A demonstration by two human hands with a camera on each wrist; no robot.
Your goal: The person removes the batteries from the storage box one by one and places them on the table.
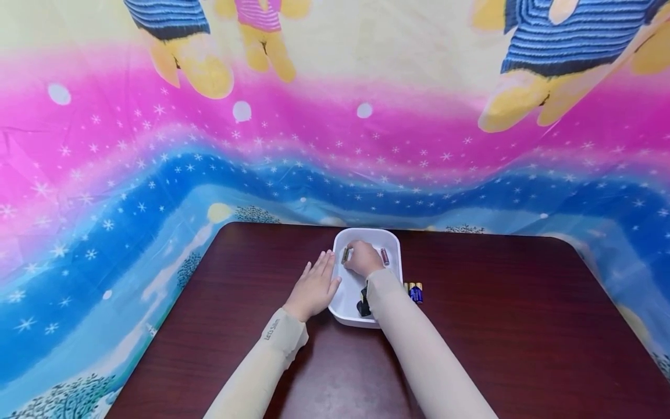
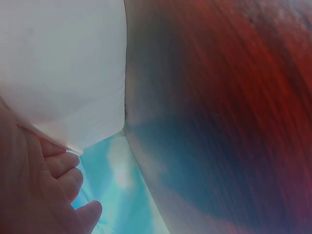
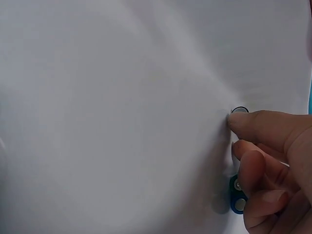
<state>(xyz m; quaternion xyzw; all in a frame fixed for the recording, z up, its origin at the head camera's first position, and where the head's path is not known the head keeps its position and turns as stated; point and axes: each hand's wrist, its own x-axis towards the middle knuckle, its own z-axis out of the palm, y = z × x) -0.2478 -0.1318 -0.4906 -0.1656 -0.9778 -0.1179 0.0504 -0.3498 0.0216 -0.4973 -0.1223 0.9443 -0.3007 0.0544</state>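
A white plastic tray (image 1: 344, 299) stands on the table. Inside it my right hand (image 1: 364, 258) pinches a small battery (image 1: 345, 255) between thumb and finger near the left wall. A second battery (image 1: 385, 256) lies in the tray to the right of that hand. In the right wrist view, the pinched battery's round end (image 3: 240, 110) shows at the thumb tip, and below it two blue-cased cells (image 3: 238, 195) are partly behind the curled fingers. My left hand (image 1: 312, 288) rests with straight fingers against the tray's left side; the left wrist view shows its fingers along the tray wall (image 2: 73, 73).
A black object (image 1: 363, 304), partly hidden by the right forearm, lies at the tray's near end. Several blue-and-gold batteries (image 1: 415, 292) lie side by side on the dark wooden table (image 1: 502, 326), just right of the tray. A printed cloth (image 1: 335, 145) hangs behind the table.
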